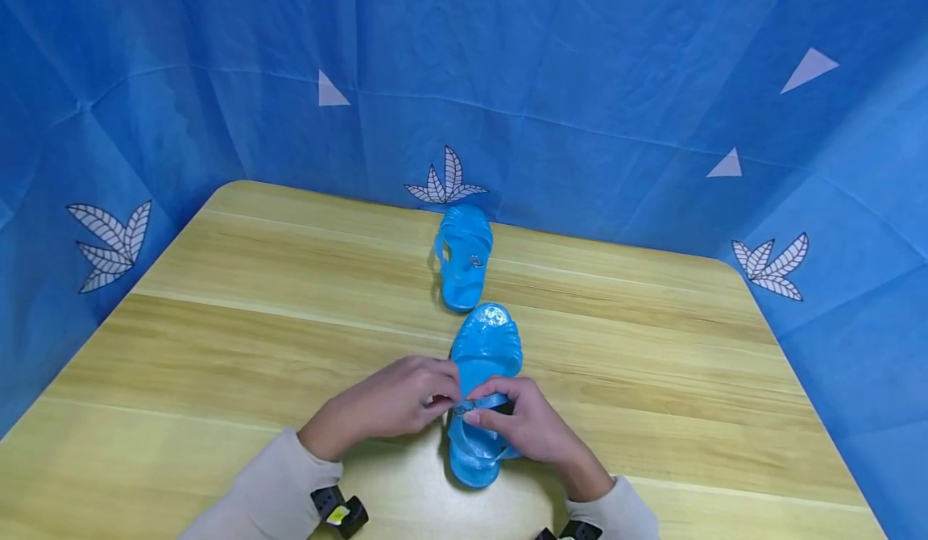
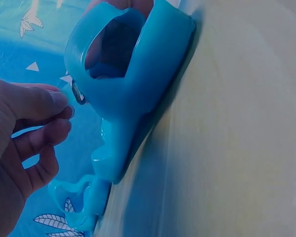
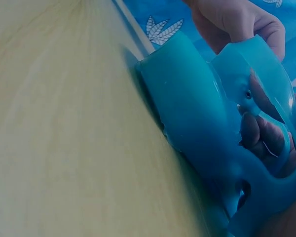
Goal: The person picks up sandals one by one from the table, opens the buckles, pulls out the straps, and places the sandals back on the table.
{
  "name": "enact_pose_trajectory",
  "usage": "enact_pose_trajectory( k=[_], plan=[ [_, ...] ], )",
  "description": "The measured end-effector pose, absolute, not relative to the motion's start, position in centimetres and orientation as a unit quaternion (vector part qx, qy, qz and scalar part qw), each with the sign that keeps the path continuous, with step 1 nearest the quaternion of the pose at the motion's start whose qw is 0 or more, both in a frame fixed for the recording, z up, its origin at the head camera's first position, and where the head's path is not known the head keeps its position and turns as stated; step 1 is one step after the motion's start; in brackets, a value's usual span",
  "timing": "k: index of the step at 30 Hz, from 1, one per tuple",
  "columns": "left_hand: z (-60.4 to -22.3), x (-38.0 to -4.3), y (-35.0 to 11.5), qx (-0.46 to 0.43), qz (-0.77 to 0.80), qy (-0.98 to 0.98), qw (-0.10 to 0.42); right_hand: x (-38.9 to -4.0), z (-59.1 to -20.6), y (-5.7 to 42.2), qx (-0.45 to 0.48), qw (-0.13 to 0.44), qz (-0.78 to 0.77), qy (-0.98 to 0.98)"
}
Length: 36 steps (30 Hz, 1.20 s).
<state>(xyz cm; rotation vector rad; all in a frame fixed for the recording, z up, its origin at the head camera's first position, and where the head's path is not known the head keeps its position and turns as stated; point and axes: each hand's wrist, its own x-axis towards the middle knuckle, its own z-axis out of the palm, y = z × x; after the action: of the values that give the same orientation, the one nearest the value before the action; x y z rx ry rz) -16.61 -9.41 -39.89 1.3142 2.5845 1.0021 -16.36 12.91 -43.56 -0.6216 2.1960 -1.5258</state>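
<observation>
A glossy blue sandal (image 1: 487, 334) lies on the table with its toe pointing away from me. Its ankle strap (image 1: 491, 400) carries a small metal buckle (image 1: 461, 409) on the left side. My left hand (image 1: 395, 399) pinches the end of the strap beside the buckle, thumb against forefinger. From the right, my right hand (image 1: 532, 423) grips the strap near the buckle between thumb and fingers. In the right wrist view, fingers (image 3: 261, 136) show through the strap opening. The left wrist view shows the buckle (image 2: 78, 93) right at the left fingertips.
A second blue sandal (image 1: 464, 254) lies just beyond the first, close to the table's back edge. The wood-grain table (image 1: 217, 346) is bordered by a blue curtain (image 1: 580, 64) with leaf and triangle prints. Each wrist carries a black strapped device (image 1: 339, 512).
</observation>
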Motion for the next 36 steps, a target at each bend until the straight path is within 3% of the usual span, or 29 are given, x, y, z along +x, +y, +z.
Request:
enact_pose_trajectory(
  k=[14, 27, 36],
  plan=[
    [-40.0, -16.3, -8.8, 0.418, 0.327, 0.847, 0.042, -16.4, -43.5, 12.9, -0.212, 0.196, -0.553, 0.782],
    [-40.2, -16.6, -9.3, 0.325, 0.407, 0.844, 0.125, -16.7, -42.5, 13.3, -0.217, 0.185, -0.515, 0.809],
    [-40.8, -16.1, -7.5, 0.240, 0.440, 0.857, 0.117, -16.5, -42.3, 13.4, -0.229, 0.156, -0.511, 0.814]
  ],
)
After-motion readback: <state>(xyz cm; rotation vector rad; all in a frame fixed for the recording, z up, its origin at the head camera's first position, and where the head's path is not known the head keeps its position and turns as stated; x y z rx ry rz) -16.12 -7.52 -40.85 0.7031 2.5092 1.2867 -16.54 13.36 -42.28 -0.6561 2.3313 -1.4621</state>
